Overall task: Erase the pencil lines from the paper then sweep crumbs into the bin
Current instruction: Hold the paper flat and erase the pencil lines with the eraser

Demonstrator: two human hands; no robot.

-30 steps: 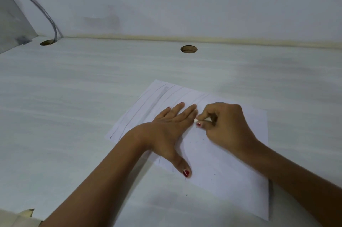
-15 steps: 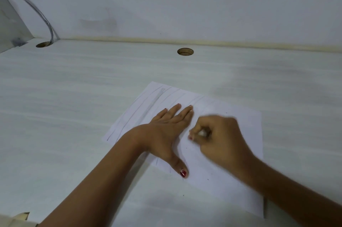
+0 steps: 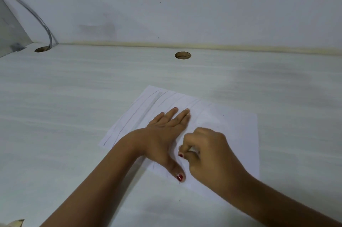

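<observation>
1. Holding the paper [image 3: 231, 134] down on the desk [image 3: 74, 106] with the left hand [image 3: 166, 134]: fingers straight and flat, pointing to about 1 o'clock, thumb spread toward 5 o'clock, nothing gripped.
2. Pinching a small white eraser [image 3: 193, 150] in the right hand [image 3: 209, 150], fingers curled tight around it, just at 3 o'clock of the left thumb. Probably pressing it on the sheet; not possible to see the contact itself.
3. At the 10 o'clock part of the sheet: several long pencil lines [image 3: 140, 113], plainly not erased. Also short line ends near the 6 o'clock edge, beside the left thumb.
4. At the 2 o'clock part of the sheet: almost blank, with only very faint marks. Likely cleaned already.
5. A few dark specks [image 3: 223, 115] on the paper, and one on the desk toward 6 o'clock. Possibly crumbs, but too small to tell.
6. No bin anywhere in view.
7. By judgement, roughly half of the erasing done. Left to do: the lines under and at 9 o'clock of the left hand, then the whole sweeping step.
</observation>
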